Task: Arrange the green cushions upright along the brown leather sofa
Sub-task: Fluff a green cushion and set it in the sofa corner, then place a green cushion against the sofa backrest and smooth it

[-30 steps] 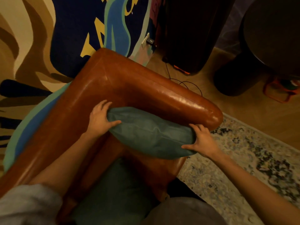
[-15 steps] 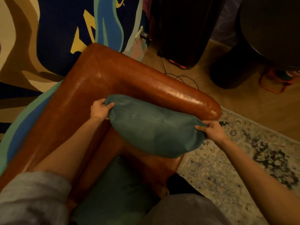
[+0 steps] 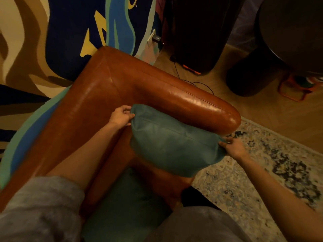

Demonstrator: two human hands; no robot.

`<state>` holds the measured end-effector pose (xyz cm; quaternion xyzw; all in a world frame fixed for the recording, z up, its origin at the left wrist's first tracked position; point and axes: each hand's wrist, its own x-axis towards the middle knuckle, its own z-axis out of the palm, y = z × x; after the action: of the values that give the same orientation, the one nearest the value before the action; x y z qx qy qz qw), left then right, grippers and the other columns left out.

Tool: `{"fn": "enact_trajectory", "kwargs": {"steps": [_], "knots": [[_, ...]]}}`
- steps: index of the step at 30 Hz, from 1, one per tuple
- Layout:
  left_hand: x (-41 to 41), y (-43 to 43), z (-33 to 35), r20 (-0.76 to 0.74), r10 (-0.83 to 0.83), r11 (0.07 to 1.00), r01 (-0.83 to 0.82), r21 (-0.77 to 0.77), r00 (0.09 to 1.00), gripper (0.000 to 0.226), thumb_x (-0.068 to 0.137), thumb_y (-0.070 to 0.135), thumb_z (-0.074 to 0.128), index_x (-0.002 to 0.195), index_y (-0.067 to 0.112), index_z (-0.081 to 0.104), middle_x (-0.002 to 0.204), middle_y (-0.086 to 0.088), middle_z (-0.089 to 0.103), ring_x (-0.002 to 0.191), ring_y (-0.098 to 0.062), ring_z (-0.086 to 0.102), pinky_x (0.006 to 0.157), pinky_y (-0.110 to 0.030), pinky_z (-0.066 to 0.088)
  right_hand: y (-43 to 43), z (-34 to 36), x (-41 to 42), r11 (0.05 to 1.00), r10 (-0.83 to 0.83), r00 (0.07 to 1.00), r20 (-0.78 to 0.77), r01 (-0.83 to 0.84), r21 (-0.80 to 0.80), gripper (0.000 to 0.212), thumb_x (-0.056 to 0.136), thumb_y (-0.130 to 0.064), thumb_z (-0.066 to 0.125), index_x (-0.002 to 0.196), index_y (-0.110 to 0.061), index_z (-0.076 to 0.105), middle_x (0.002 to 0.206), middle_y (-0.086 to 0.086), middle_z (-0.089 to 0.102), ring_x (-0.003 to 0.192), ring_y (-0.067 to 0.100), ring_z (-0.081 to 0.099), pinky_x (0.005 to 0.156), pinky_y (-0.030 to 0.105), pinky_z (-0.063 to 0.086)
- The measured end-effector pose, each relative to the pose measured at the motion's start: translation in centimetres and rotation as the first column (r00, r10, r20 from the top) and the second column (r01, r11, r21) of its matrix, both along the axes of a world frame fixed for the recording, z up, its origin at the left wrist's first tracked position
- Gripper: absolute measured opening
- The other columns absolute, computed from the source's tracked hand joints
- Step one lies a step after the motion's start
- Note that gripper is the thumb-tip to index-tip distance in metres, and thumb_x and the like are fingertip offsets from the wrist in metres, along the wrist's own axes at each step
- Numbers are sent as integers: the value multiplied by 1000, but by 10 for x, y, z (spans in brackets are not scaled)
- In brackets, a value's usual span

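A green cushion (image 3: 173, 144) is held up on edge in the corner of the brown leather sofa (image 3: 108, 95), just inside its armrest. My left hand (image 3: 121, 116) pinches the cushion's upper left corner. My right hand (image 3: 233, 146) grips its right corner beyond the armrest's end. A second green cushion (image 3: 125, 205) lies lower on the seat, partly hidden by my arm and clothing.
A patterned rug (image 3: 262, 172) covers the floor to the right. Behind the sofa are a colourful wall hanging (image 3: 70, 32), a dark tall object (image 3: 197, 32), a black cable (image 3: 195, 82) and a dark round table (image 3: 288, 41) with an orange frame (image 3: 295, 89) beneath.
Both hands slid from the cushion's sides to its two corners, and the cushion rose and turned more upright against the armrest.
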<state>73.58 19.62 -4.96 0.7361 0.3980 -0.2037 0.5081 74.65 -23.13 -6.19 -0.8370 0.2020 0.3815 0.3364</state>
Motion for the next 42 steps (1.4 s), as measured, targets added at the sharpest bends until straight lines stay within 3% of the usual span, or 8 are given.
{"fn": "enact_trajectory", "kwargs": {"steps": [8,13,19,27,33,37,39,42], "knots": [[-75,7,9,-68,108,992,-112,-65,992,12,96,15,51,107,20,54,104,-3,67,83,-15,63,68,-28,46,45,35,-3,945,320,838,441,-314,-89,35,87,-5,63,121,-15,61,126,9,53,118,26,52,107,39,41],[-193,-6,5,-97,187,982,-190,-20,978,15,96,10,47,102,12,61,86,-7,69,64,-12,63,55,-23,43,118,45,-32,786,495,671,552,-617,44,22,84,3,62,100,-10,68,98,2,59,91,18,57,82,26,40],[-334,-50,0,-92,446,894,-449,-10,890,23,91,-1,47,89,17,61,56,11,68,42,1,57,37,-11,34,187,32,-100,585,734,657,169,-740,332,38,82,13,51,81,-22,65,69,6,68,61,19,61,69,39,50],[-498,-130,-18,-207,694,707,-707,15,690,23,90,-8,47,87,10,61,48,12,64,38,1,56,39,-8,37,188,-5,-208,401,916,370,-159,-865,302,24,89,6,50,86,-11,67,73,11,67,63,22,61,52,17,49],[-582,-165,-33,-315,806,522,-853,-23,501,22,90,-10,48,100,9,53,67,-9,61,42,-10,56,34,-14,40,171,-47,-269,320,918,245,-313,-922,218,28,94,-6,50,81,-26,65,74,0,70,60,12,63,61,23,51],[-648,-171,-65,-314,812,524,-852,21,492,24,74,17,62,98,18,55,106,-26,67,93,-33,69,87,-45,56,161,-79,-302,449,844,380,-377,-887,111,20,95,-6,49,93,-15,67,81,4,66,64,12,59,54,19,45],[-665,-170,-64,-309,828,502,-864,37,468,28,81,17,62,108,16,55,112,-18,65,102,-38,64,87,-45,55,154,-102,-315,507,807,448,-385,-860,63,19,93,-7,53,84,-16,67,87,12,68,70,19,60,62,27,48],[-685,-165,-76,-346,811,489,-872,-42,471,39,83,11,70,112,20,45,96,1,54,86,-15,58,75,-24,54,131,-162,-326,585,749,528,-400,-811,24,6,88,-2,61,89,-7,64,109,29,64,86,29,57,76,39,50]]}}
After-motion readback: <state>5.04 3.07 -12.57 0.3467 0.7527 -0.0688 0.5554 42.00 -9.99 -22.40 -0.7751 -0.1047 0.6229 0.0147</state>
